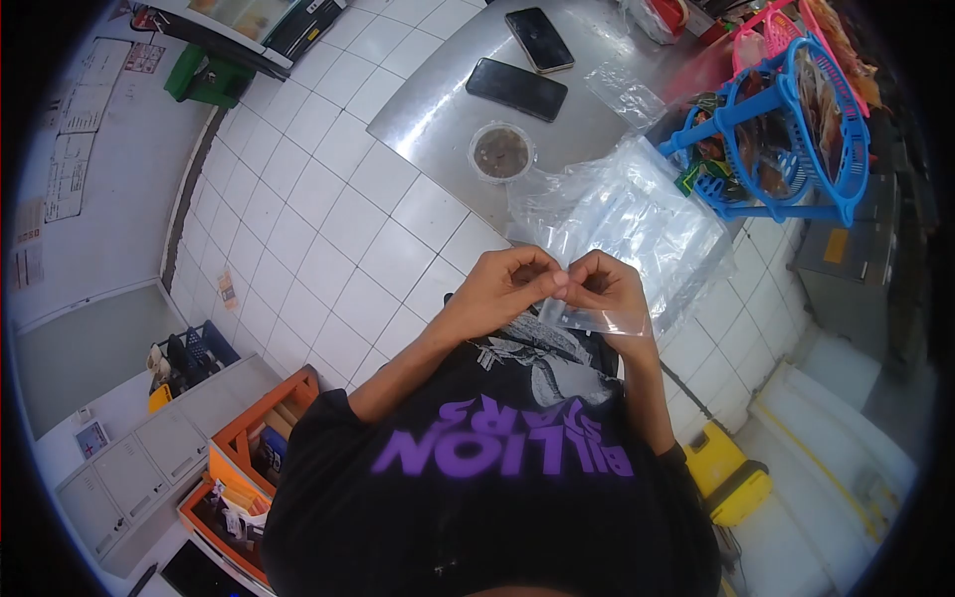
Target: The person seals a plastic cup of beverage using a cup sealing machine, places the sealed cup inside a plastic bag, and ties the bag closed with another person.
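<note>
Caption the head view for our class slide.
Left hand and right hand pinch clear plastic beside a metal table bearing two phones and a round tub.

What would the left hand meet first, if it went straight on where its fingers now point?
Probably the right hand, directly opposite and very close; whether they touch at the clear plastic is unclear.

Glossy plastic bags (657,229), smooth metal table (428,119)
</note>
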The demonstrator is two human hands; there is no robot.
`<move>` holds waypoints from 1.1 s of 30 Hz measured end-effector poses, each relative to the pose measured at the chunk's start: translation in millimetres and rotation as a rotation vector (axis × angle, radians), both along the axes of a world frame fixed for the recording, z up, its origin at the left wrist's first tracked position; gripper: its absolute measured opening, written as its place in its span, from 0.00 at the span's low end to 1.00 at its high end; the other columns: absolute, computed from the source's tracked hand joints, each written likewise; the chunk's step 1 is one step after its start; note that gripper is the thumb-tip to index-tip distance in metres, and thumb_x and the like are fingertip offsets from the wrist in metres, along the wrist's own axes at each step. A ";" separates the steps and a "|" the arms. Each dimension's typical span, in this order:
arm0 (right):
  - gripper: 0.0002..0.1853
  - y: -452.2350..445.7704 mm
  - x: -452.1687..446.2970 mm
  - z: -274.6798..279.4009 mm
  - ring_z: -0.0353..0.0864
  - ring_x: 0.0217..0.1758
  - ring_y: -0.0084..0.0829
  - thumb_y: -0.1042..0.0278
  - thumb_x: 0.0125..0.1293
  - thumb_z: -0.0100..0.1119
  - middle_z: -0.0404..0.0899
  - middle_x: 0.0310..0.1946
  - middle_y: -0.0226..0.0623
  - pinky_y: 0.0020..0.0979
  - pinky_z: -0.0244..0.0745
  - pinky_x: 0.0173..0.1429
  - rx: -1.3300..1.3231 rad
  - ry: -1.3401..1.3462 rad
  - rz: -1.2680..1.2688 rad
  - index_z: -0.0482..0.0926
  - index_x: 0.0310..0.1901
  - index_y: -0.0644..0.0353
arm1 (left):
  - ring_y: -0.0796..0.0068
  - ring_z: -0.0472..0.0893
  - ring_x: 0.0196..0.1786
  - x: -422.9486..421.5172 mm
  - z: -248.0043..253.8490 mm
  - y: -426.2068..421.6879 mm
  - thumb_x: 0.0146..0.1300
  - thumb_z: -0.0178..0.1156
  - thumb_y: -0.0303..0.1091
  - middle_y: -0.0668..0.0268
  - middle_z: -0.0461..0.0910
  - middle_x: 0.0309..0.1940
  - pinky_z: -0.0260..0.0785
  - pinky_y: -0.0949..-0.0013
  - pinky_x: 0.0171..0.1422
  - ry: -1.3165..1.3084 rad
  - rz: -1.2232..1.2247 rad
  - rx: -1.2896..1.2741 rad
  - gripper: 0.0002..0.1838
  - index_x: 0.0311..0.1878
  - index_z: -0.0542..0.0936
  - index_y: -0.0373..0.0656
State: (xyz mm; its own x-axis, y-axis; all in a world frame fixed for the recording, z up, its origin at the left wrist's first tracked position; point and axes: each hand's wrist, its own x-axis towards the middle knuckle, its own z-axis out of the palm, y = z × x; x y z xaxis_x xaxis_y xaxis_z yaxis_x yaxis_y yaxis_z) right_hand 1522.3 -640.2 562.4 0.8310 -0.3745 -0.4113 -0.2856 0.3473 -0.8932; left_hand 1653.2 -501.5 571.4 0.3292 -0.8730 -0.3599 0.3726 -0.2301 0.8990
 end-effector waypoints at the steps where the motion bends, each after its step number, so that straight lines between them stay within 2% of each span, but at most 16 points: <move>1: 0.11 0.5 -1.0 -1.1 0.76 0.29 0.16 0.69 0.57 0.71 0.79 0.26 0.28 0.20 0.71 0.33 -0.097 0.040 0.020 0.77 0.30 0.63 | 0.81 0.78 0.40 4.0 0.5 -0.4 0.67 0.61 0.35 0.67 0.80 0.38 0.70 0.76 0.45 -0.001 -0.003 0.000 0.11 0.43 0.79 0.35; 3: 0.11 1.1 -2.7 -7.0 0.76 0.29 0.16 0.70 0.56 0.72 0.79 0.26 0.28 0.20 0.71 0.32 -0.184 0.057 0.049 0.77 0.29 0.63 | 0.82 0.77 0.41 10.6 2.1 -2.5 0.67 0.62 0.36 0.68 0.80 0.36 0.69 0.76 0.45 -0.052 -0.204 0.144 0.11 0.42 0.79 0.36; 5: 0.12 0.7 -2.7 -6.0 0.76 0.30 0.15 0.70 0.55 0.73 0.79 0.26 0.28 0.21 0.70 0.32 -0.268 0.075 0.079 0.76 0.28 0.64 | 0.82 0.77 0.41 12.1 -5.2 -2.5 0.66 0.62 0.36 0.68 0.80 0.36 0.69 0.77 0.45 -0.001 -0.205 0.096 0.12 0.42 0.79 0.35; 10: 0.12 -4.1 -0.3 0.1 0.76 0.30 0.16 0.70 0.54 0.74 0.79 0.26 0.27 0.20 0.70 0.34 -0.038 0.046 0.101 0.76 0.28 0.63 | 0.81 0.78 0.40 20.0 -2.3 -3.4 0.66 0.62 0.36 0.67 0.80 0.35 0.71 0.74 0.43 -0.040 -0.221 0.100 0.13 0.44 0.79 0.34; 12: 0.12 -5.4 -0.4 -0.7 0.76 0.30 0.16 0.70 0.55 0.73 0.79 0.27 0.27 0.20 0.70 0.35 0.022 0.014 0.052 0.76 0.29 0.62 | 0.78 0.79 0.39 21.3 -3.8 -3.4 0.68 0.60 0.38 0.66 0.81 0.34 0.72 0.71 0.43 -0.332 -0.237 0.113 0.15 0.46 0.78 0.32; 13: 0.11 -6.1 -0.3 -1.3 0.76 0.31 0.16 0.70 0.57 0.72 0.79 0.27 0.28 0.20 0.70 0.35 0.082 -0.018 0.003 0.76 0.30 0.62 | 0.78 0.79 0.39 21.4 -2.5 -3.8 0.68 0.60 0.38 0.66 0.81 0.34 0.72 0.71 0.43 -0.334 -0.237 0.113 0.15 0.46 0.78 0.32; 15: 0.10 -9.8 -1.8 -2.9 0.76 0.31 0.15 0.70 0.58 0.70 0.79 0.27 0.27 0.20 0.70 0.35 0.060 -0.020 -0.012 0.76 0.30 0.62 | 0.69 0.79 0.32 19.4 3.1 -5.0 0.67 0.58 0.35 0.54 0.79 0.30 0.69 0.66 0.39 -0.309 -0.102 0.075 0.12 0.41 0.76 0.32; 17: 0.09 -10.1 -1.9 -4.5 0.76 0.32 0.15 0.70 0.60 0.69 0.79 0.28 0.27 0.21 0.70 0.35 0.037 -0.022 -0.027 0.76 0.31 0.62 | 0.71 0.80 0.37 19.1 11.0 -7.0 0.69 0.57 0.37 0.58 0.80 0.32 0.71 0.68 0.42 -0.406 -0.142 0.117 0.13 0.42 0.76 0.32; 20: 0.10 -3.7 2.3 1.3 0.77 0.31 0.18 0.68 0.62 0.65 0.80 0.27 0.32 0.24 0.72 0.36 -0.136 -0.050 -0.020 0.75 0.32 0.64 | 0.73 0.80 0.41 13.7 11.3 -9.6 0.71 0.55 0.37 0.61 0.80 0.35 0.74 0.69 0.45 -0.519 -0.169 0.125 0.14 0.43 0.75 0.33; 22: 0.11 -1.0 9.5 17.9 0.80 0.29 0.26 0.66 0.62 0.64 0.80 0.27 0.39 0.28 0.73 0.36 -0.354 0.148 0.121 0.75 0.35 0.66 | 0.73 0.80 0.41 7.4 7.5 -9.4 0.71 0.55 0.37 0.60 0.80 0.36 0.75 0.69 0.45 -0.534 -0.159 0.086 0.13 0.43 0.75 0.33; 25: 0.13 0.9 9.9 7.7 0.81 0.30 0.33 0.63 0.63 0.62 0.80 0.27 0.44 0.32 0.74 0.37 -0.574 0.109 0.149 0.76 0.38 0.66 | 0.74 0.80 0.41 2.8 7.5 -11.7 0.68 0.59 0.36 0.60 0.79 0.39 0.75 0.68 0.44 -0.443 -0.049 -0.001 0.13 0.44 0.74 0.33; 27: 0.12 1.6 13.7 13.8 0.82 0.31 0.36 0.65 0.63 0.63 0.81 0.28 0.43 0.33 0.75 0.38 -0.617 0.030 0.131 0.77 0.39 0.66 | 0.74 0.80 0.41 7.7 12.7 -14.3 0.65 0.63 0.36 0.60 0.78 0.41 0.75 0.67 0.43 -0.325 -0.083 0.142 0.15 0.44 0.74 0.34; 28: 0.11 2.3 15.7 16.2 0.83 0.32 0.36 0.66 0.62 0.63 0.81 0.28 0.44 0.33 0.75 0.39 -0.550 0.045 0.105 0.77 0.39 0.66 | 0.78 0.80 0.37 10.1 2.1 -12.8 0.63 0.65 0.38 0.61 0.79 0.34 0.74 0.68 0.39 -0.430 -0.028 0.095 0.15 0.40 0.74 0.34; 30: 0.09 1.6 17.1 13.8 0.83 0.31 0.35 0.70 0.60 0.62 0.81 0.28 0.44 0.33 0.75 0.38 -0.476 0.029 0.057 0.76 0.38 0.66 | 0.78 0.79 0.34 22.1 5.9 -11.4 0.63 0.64 0.38 0.62 0.79 0.30 0.73 0.68 0.38 -0.488 -0.101 0.111 0.15 0.38 0.75 0.35; 32: 0.09 -2.0 16.7 16.2 0.82 0.31 0.36 0.71 0.60 0.61 0.81 0.28 0.44 0.33 0.75 0.38 -0.537 0.050 0.059 0.76 0.38 0.66 | 0.77 0.77 0.27 28.4 -0.3 -9.2 0.61 0.64 0.35 0.64 0.76 0.20 0.69 0.69 0.32 -0.614 -0.156 0.088 0.12 0.31 0.76 0.35; 33: 0.08 -4.0 16.9 17.6 0.82 0.30 0.36 0.72 0.59 0.60 0.81 0.28 0.45 0.33 0.75 0.37 -0.579 0.086 0.063 0.75 0.37 0.66 | 0.77 0.77 0.27 28.9 -3.6 -7.6 0.61 0.64 0.35 0.64 0.76 0.20 0.69 0.69 0.32 -0.631 -0.148 0.073 0.12 0.31 0.76 0.35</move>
